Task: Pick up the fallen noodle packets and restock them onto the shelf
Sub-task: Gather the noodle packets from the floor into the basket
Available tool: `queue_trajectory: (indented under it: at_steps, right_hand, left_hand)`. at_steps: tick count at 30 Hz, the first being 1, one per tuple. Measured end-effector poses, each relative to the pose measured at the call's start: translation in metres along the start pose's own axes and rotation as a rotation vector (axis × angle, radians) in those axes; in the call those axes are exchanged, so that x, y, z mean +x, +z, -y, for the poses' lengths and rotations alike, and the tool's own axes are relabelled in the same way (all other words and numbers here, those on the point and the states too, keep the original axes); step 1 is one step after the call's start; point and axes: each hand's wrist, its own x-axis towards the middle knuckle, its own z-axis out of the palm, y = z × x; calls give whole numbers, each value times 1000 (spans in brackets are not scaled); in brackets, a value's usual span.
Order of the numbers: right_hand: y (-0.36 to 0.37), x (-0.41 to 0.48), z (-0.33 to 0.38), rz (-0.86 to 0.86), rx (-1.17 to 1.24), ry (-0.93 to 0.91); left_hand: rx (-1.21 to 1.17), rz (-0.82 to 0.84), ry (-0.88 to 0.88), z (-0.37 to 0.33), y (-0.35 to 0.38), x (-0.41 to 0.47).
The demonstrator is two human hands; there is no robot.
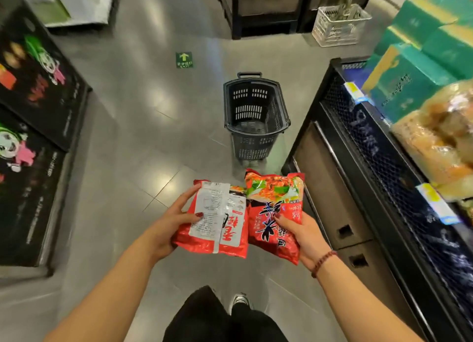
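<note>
Left hand [170, 229] grips a red plastic noodle packet, white label side up [217, 221]; right hand [304, 235] grips a second red printed noodle packet [275, 208]. Packets touch edge to edge. Dark plastic wheeled basket [256, 116] stands on grey tiled floor [133, 116] beyond, beside black shelf [358, 147].

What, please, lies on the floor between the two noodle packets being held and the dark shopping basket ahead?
Nothing: in the head view, only bare grey floor tile separates the noodle packets from the shopping basket. Each hand holds one packet.
</note>
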Motion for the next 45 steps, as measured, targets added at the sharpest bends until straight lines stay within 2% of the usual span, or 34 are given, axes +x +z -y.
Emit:
queue_trajectory:
  at_steps: [8,14,22,30,35,45]
  right_hand:
    - [31,126,72,2,34,-2]
    - [65,227,135,-75,139,-4]
    - [67,336,202,-198,116,74]
    - [32,477,269,-192,-7,125]
    - [12,555,295,-246,-78,166]
    - [-9,707,259,-436,-83,272]
  left_hand:
    - [-35,-60,-36,-90,-12,129]
    - [29,-81,-38,-168,-25,235]
    - [-13,-132,-70,-231,-21,346]
    - [-103,-300,-113,-259,7,474]
    - [-157,-355,-186,-268,23,549]
    - [-183,-453,-216,-237,-7,692]
